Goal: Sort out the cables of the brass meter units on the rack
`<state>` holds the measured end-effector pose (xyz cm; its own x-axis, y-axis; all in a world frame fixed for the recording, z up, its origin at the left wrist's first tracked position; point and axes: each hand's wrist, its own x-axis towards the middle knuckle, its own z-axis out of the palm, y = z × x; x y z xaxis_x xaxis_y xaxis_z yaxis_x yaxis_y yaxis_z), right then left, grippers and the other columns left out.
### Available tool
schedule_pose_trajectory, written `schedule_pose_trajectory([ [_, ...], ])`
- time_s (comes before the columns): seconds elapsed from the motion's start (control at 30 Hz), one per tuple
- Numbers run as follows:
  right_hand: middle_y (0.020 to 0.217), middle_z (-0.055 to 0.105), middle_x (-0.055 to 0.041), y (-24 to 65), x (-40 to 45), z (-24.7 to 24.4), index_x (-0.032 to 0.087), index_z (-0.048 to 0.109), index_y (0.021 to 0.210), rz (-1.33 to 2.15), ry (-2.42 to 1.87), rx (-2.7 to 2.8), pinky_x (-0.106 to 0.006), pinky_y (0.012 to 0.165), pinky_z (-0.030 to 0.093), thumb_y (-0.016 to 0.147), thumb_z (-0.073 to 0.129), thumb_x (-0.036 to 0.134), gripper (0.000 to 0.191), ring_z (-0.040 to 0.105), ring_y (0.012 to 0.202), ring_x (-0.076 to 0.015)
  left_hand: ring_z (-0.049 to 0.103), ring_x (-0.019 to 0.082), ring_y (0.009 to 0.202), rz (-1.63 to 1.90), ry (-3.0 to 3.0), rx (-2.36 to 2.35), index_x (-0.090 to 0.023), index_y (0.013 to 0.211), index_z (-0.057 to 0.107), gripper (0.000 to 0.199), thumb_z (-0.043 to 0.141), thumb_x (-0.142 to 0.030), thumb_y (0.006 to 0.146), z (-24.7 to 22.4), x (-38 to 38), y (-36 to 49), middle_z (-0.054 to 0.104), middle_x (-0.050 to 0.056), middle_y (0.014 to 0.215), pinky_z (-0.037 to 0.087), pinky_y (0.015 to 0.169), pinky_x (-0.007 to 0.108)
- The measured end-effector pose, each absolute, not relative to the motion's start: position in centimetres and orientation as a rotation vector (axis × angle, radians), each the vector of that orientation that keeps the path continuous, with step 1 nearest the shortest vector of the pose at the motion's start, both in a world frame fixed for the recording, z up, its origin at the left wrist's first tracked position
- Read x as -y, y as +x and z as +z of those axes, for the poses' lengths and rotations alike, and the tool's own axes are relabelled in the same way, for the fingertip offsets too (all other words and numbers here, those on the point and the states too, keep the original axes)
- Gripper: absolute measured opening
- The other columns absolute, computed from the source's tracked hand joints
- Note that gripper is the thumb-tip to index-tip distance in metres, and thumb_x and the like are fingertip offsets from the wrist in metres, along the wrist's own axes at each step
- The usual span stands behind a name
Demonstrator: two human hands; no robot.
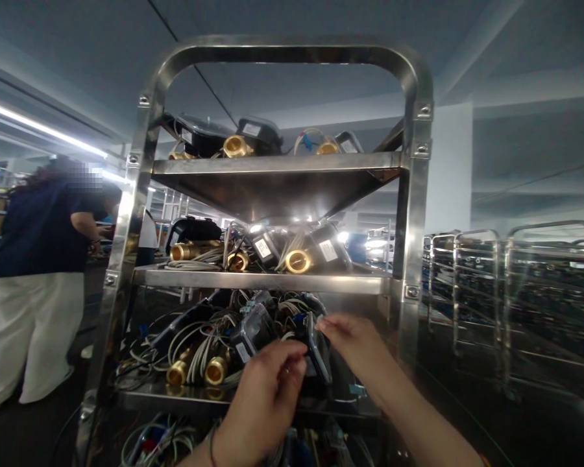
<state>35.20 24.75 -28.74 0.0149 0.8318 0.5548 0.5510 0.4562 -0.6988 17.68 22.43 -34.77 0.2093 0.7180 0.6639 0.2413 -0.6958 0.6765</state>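
Note:
My left hand [270, 392] is in front of the third shelf, its fingers curled in and its thumb close to them. Whatever may be between these fingers is hidden. My right hand [353, 337] has its thumb and fingers pinched together at the upper edge of a black-boxed water meter [320, 353], which stands tilted between my two hands. Just left of it lies another water meter [255, 331] with a clear lid and a white label. Brass pipe ends [217, 371] and coiled grey cables [207, 340] fill the shelf's left part.
A steel rack trolley [267, 279] stands before me, with more brass-ended meters [299, 261] on its upper shelves and cables [160, 441] below. At left a person [43, 227] in a dark top stands. Further racks [549, 311] line the right.

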Motion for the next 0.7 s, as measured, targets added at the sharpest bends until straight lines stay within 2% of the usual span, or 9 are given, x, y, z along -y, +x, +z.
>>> schedule_pose_trajectory([
  [0.1, 0.082, 0.071, -0.0079, 35.1, -25.7, -27.5, 0.017, 0.071, 0.076, 0.011, -1.433, 1.736, -0.033, 0.076, 0.044, 0.083, 0.049, 0.032, 0.028, 0.064, 0.081, -0.0215, 0.062, 0.021, 0.095, 1.566, 2.479, -1.132, -0.018, 0.099, 0.066, 0.025, 0.043, -0.020, 0.090, -31.7, -26.2, 16.9, 0.068, 0.009, 0.098, 0.049, 0.089, 0.037],
  [0.23, 0.097, 0.073, -0.0096, 34.4, -26.2, -26.6, 0.022, 0.073, 0.089, -0.282, -1.721, 1.746, -0.037, 0.084, 0.045, 0.087, 0.044, 0.026, 0.029, 0.066, 0.099, -0.0274, 0.064, 0.026, 0.096, 1.182, 2.824, -1.476, -0.017, 0.092, 0.070, 0.025, 0.045, -0.019, 0.088, -29.0, -30.2, 17.5, 0.070, 0.011, 0.098, 0.050, 0.090, 0.042],
  [0.33, 0.095, 0.073, -0.0100, 33.9, -26.4, -26.4, 0.024, 0.072, 0.089, -0.376, -1.860, 1.767, -0.039, 0.081, 0.048, 0.087, 0.042, 0.024, 0.030, 0.067, 0.096, -0.0292, 0.066, 0.023, 0.094, 1.077, 2.665, -1.449, -0.019, 0.098, 0.071, 0.025, 0.049, -0.019, 0.086, -27.9, -32.5, 18.3, 0.072, 0.008, 0.100, 0.051, 0.090, 0.038],
  [0.5, 0.092, 0.072, -0.0128, 33.6, -26.9, -25.5, 0.021, 0.073, 0.087, -0.583, -1.935, 1.873, -0.040, 0.078, 0.051, 0.087, 0.040, 0.021, 0.033, 0.068, 0.093, -0.0303, 0.064, 0.016, 0.098, 1.313, 2.198, -1.055, -0.014, 0.103, 0.070, 0.025, 0.052, -0.014, 0.085, -27.9, -35.6, 19.2, 0.072, 0.006, 0.107, 0.049, 0.096, 0.029],
  [0.6, 0.095, 0.072, -0.0146, 33.5, -27.1, -24.4, 0.019, 0.074, 0.090, -0.713, -2.001, 1.868, -0.043, 0.077, 0.052, 0.088, 0.043, 0.025, 0.032, 0.068, 0.091, -0.0321, 0.065, 0.015, 0.090, 1.241, 1.948, -0.925, -0.011, 0.102, 0.069, 0.028, 0.052, -0.007, 0.081, -28.5, -35.9, 19.4, 0.073, 0.009, 0.103, 0.053, 0.090, 0.029],
  [0.7, 0.103, 0.070, -0.0170, 33.4, -27.1, -23.7, 0.017, 0.073, 0.098, -0.815, -2.005, 1.894, -0.044, 0.078, 0.053, 0.087, 0.045, 0.023, 0.031, 0.067, 0.093, -0.0331, 0.066, 0.015, 0.085, 1.173, 1.961, -0.946, -0.008, 0.106, 0.068, 0.029, 0.053, -0.010, 0.082, -28.6, -35.5, 19.3, 0.073, 0.010, 0.100, 0.054, 0.084, 0.028],
])
